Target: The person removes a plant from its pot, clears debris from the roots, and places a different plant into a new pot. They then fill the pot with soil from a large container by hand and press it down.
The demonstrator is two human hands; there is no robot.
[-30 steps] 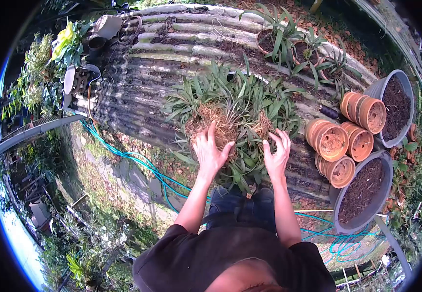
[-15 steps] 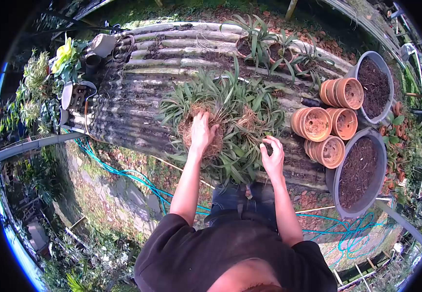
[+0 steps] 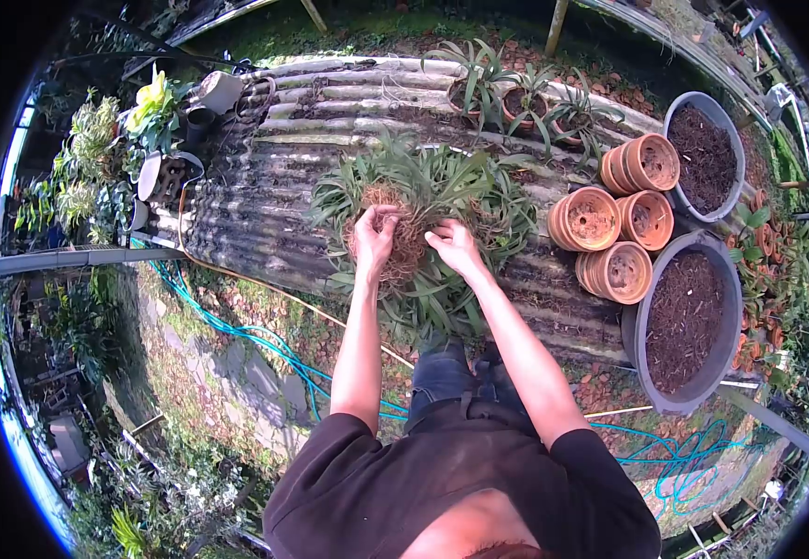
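Note:
A heap of long-leaved green plants lies on the corrugated bench, with a mass of brown fibrous roots at its left side. My left hand is on the left part of the roots, its fingers curled inward and closed on them. My right hand is at the right edge of the same root mass, thumb and fingers pinched together; what lies between them is too small to name. Leaves fan out above and behind both hands.
Stacked terracotta pots stand right of the plants. Beyond them are two grey tubs of dark soil. Three potted plants line the back edge. A yellow-green plant is at the left; a teal hose lies on the ground.
My right hand has moved left from the right side of the plants to the roots, and its fingers have closed. My left hand has shifted slightly left and down, its fingers more curled.

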